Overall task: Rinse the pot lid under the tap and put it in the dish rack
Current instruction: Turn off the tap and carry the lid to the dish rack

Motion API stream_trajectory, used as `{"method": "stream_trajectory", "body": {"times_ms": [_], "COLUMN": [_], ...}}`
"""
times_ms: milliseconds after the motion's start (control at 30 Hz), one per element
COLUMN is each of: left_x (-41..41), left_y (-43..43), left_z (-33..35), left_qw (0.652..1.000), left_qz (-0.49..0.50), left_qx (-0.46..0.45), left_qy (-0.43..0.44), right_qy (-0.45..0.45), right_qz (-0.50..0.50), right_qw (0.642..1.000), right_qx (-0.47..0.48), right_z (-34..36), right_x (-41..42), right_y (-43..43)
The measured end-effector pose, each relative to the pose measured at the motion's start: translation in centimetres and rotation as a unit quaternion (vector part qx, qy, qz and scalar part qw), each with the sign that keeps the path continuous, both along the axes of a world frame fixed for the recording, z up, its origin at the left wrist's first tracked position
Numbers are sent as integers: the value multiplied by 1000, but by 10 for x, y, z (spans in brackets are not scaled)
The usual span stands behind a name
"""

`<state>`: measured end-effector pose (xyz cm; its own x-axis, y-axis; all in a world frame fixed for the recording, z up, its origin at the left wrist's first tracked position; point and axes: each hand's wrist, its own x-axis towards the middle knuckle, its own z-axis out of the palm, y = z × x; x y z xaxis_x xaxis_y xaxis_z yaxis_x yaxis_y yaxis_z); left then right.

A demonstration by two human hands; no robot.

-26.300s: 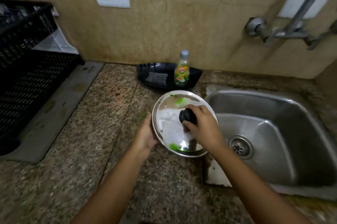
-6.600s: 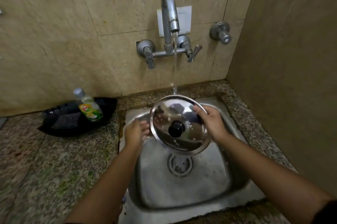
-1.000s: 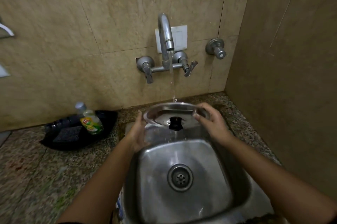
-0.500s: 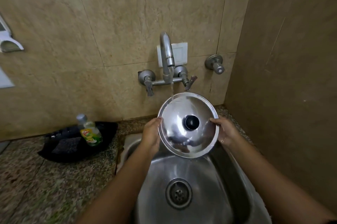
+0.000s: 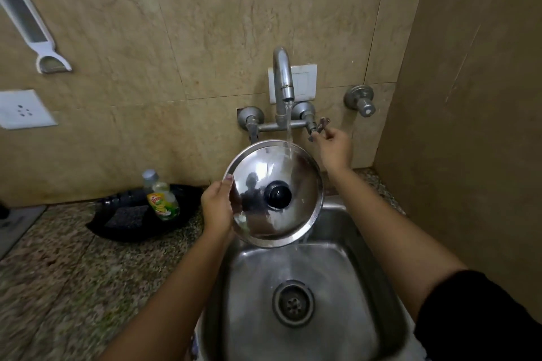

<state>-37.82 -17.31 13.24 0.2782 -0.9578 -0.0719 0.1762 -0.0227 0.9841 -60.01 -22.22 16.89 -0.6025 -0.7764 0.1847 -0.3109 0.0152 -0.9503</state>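
The round steel pot lid (image 5: 258, 214) with a black knob stands tilted on edge over the sink (image 5: 346, 278), knob side facing me. My left hand (image 5: 218, 208) grips its left rim. Water runs from the tap (image 5: 283, 79) onto the lid's upper right edge and drips off below. My right hand (image 5: 334, 149) is off the lid, its fingers pinched on the right tap handle (image 5: 321, 124). The dish rack is out of view.
A dish soap bottle (image 5: 162, 199) stands in a black tray (image 5: 129, 228) with a scrub pad on the granite counter left of the sink. A second valve (image 5: 362, 102) sticks out of the wall at right. A side wall stands close on the right.
My right hand let go of the lid's right rim and rose to the right tap handle. The lid is now held by my left hand alone, a little lower.
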Motion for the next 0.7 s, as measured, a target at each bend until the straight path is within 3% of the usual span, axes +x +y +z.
{"method": "stream_trajectory", "body": {"times_ms": [200, 433, 567, 633, 700], "left_x": [12, 8, -6, -11, -11], "left_y": [11, 19, 23, 26, 30], "left_z": [1, 2, 5, 5, 6], "left_qw": [999, 998, 997, 996, 996], "left_qz": [-11, -6, 3, 13, 18], "left_qx": [-48, -68, -80, -86, -91], "left_qy": [-13, -18, -10, -5, 14], "right_qy": [107, 269, 368, 285, 119], "right_qz": [-118, -25, 70, 147, 213], "right_qw": [987, 963, 922, 940, 965], "right_qx": [10, 12, 94, 120, 98], "right_z": [0, -11, -2, -3, -10], "right_x": [23, -5, -17, -17, -18], "right_y": [-12, -5, 9, 25, 52]}}
